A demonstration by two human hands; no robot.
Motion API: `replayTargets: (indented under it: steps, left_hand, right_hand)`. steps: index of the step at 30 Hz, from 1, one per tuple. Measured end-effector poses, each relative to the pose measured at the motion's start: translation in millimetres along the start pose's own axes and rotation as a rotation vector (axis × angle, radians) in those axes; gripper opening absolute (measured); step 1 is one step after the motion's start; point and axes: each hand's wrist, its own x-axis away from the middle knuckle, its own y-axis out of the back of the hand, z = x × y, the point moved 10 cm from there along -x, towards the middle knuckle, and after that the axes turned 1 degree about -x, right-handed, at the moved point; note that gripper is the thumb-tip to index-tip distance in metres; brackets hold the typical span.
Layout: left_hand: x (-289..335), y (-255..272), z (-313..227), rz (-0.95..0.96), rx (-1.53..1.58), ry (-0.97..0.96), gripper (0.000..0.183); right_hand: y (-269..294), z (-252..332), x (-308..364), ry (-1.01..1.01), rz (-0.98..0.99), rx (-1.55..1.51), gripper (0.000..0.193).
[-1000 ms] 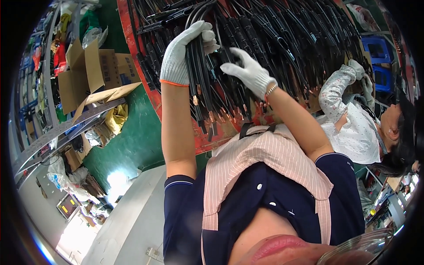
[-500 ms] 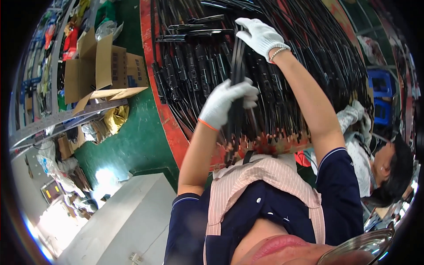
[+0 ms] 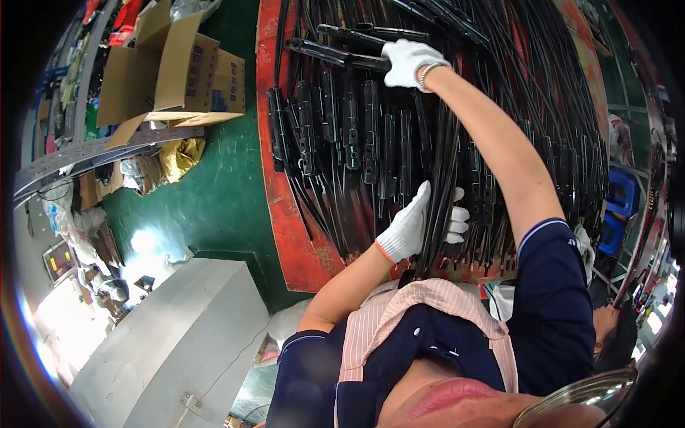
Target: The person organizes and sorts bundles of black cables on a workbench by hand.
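Observation:
My left hand (image 3: pixel 405 232), in a white knit glove with an orange cuff, is around a bundle of black cables (image 3: pixel 437 214) in front of my apron. Its thumb lies along the left side and its fingertips show on the right. Farther out, my right hand (image 3: pixel 412 63), gloved in white with a bracelet at the wrist, is closed at the right end of a long black housing (image 3: pixel 335 54) lying crosswise; its fingertips are partly hidden. Black slotted housings (image 3: pixel 351 128) with cables stand in rows between and beyond my hands. The bundle's upper part passes under my right forearm.
The red table (image 3: pixel 303 264) carries dense rows of black cables. Left of it, an open cardboard box (image 3: pixel 178 78) rests on a metal shelf above the green floor (image 3: pixel 214 192). A grey-white block (image 3: pixel 178 321) stands near left. Blue stools (image 3: pixel 619 192) and another person (image 3: pixel 606 321) are at the right.
My left hand has moved right and nearer, with the cables. My right hand has shifted from the cables' upper ends to the crosswise housing. The whole view has swung somewhat.

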Motion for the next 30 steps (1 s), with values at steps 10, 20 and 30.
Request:
replayTargets:
  steps: [10, 20, 30]
  left_hand:
    - [3.5, -16.6, 1.1, -0.052, -0.272, 0.013, 0.071]
    - [0.1, -21.7, -6.2, -0.068, -0.233, -0.038, 0.061]
    - [0.1, -39.7, -13.6, -0.134, -0.294, -0.154, 0.046]
  right_hand:
    - [36.6, 62.4, -12.2, 1.006, -0.058, 0.843, 0.025]
    - [67.8, 74.8, -3.0, 0.897, -0.108, 0.785, 0.021]
    - [37.0, -145.4, 265.3, 0.311, -0.802, -2.154, 0.032]
